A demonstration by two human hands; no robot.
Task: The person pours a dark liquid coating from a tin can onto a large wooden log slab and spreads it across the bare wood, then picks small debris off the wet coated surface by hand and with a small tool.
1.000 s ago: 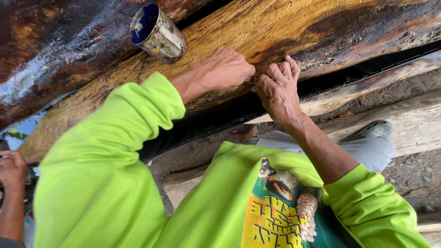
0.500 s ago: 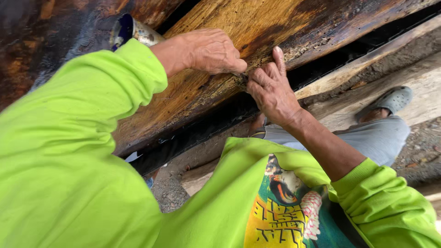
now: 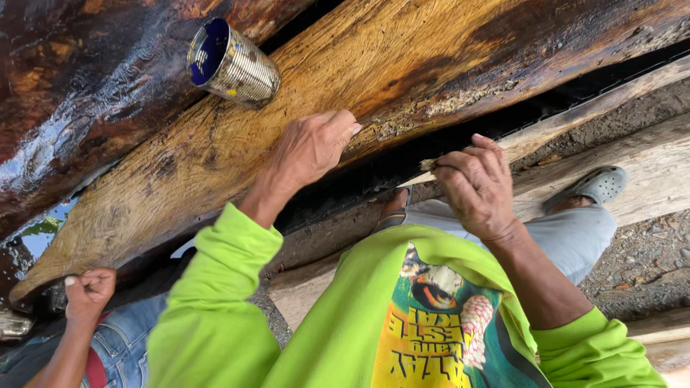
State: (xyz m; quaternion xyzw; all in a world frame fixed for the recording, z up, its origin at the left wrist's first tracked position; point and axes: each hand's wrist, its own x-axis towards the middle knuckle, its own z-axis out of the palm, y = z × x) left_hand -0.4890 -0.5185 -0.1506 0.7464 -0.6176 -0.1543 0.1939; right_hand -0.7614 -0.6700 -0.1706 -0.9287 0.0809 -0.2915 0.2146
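Left hand (image 3: 309, 147) open, fingers pressed on plank (image 3: 345, 65) edge. Right hand (image 3: 478, 183) pinching fibre wad (image 3: 429, 164). Risk: tin can (image 3: 231, 63), upper left, on sloping wet plank, could roll off if jolted.

Gravel ground (image 3: 647, 266), daylit pale timber (image 3: 661, 165).

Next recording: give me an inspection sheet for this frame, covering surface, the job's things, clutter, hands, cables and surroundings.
Surface: a big rough wooden plank, pale brown with dark wet-looking patches, above a dark gap.
Job's things: a small pale strip, kind unclear, pinched at the gap's edge.
Clutter: a ribbed metal can with a blue inside lies on its side on the plank.
Hands: left hand rests fingertips on the plank's lower edge; right hand holds the strip.
Cables: nothing seen.
Surroundings: another person's hand grips the plank's end at lower left; a grey shoe on gravel ground.
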